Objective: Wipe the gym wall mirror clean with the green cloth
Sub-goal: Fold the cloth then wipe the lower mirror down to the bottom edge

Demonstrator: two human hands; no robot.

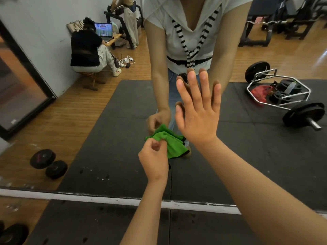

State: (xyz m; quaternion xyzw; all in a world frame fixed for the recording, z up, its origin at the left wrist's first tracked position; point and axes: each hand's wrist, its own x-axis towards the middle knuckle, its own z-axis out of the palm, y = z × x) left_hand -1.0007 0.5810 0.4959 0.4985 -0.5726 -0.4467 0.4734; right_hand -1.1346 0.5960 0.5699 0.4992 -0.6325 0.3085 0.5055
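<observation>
The wall mirror [106, 138] fills most of the head view, its lower edge resting on a white baseboard strip [106, 198]. My left hand [154, 156] pinches a crumpled green cloth [174, 145] close to the glass, low and centre. My right hand [198, 110] is flat with fingers spread, palm toward the mirror, fingertips meeting their reflection. The mirror shows my own torso in a white top and both reflected hands.
Reflected in the glass: a seated person at a laptop [88, 50] upper left, a dumbbell [48, 163] on the wood floor, a hex bar with plates [283, 96] on the black mat at right. Real black mat [88, 225] lies below the baseboard.
</observation>
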